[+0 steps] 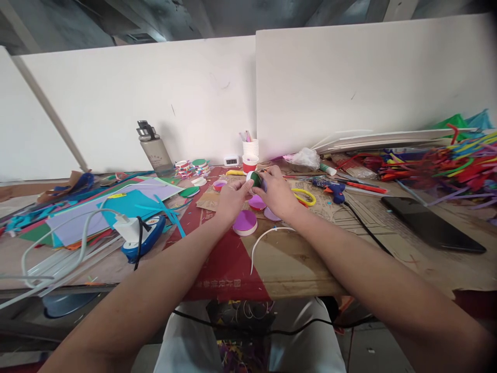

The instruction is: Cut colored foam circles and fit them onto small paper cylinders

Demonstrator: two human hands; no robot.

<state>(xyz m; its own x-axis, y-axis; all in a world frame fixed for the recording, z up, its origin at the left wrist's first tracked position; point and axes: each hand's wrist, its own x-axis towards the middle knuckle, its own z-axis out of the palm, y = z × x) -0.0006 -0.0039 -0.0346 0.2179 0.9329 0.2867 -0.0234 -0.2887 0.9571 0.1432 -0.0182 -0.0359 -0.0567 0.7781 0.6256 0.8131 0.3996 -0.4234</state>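
Inward from the tabletop's (272,269) near edge lies a purple-topped disc (245,221). Just beyond, over mid-table, the left hand (233,198) and right hand (278,192) pinch a white-and-green piece (255,179) between them, neither nearer; its long axis is unclear. Toward the back edge stands a red-and-white cup (250,165).

Bare forearms (155,274), pale grey trousers (306,339).

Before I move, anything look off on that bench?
The pipe cleaners at far right lie in a tangled heap. Right of the right hand, a blue glue gun lies among scraps, its black cord trailing toward the front edge. The bottle at back left looks tilted, possibly just lens distortion.
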